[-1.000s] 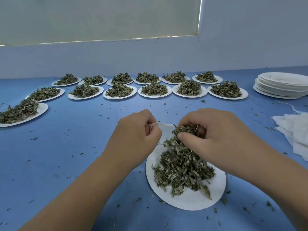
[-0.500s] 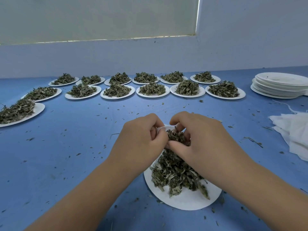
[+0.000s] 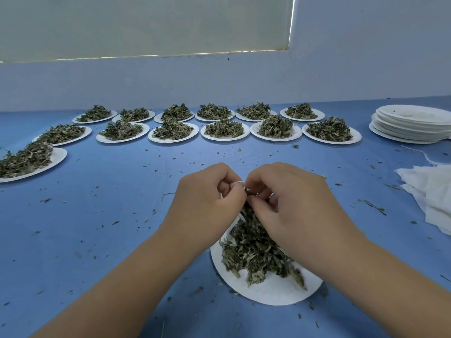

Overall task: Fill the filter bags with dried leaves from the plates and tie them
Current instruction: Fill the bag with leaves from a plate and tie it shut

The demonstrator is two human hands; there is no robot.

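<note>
Hands drawn together since the earlier frame, over the near plate (image 3: 268,292): left hand (image 3: 210,198) pinches the rim of the filter bag (image 3: 236,183), keeping it open; right hand (image 3: 292,203) pinches dried leaves (image 3: 247,213) toward its mouth.

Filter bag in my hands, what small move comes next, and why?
Probably push the pinched leaves down into the filter bag. The left hand holds its white rim, the right hand pinches leaves at it, and the plate below carries a big heap.
</note>
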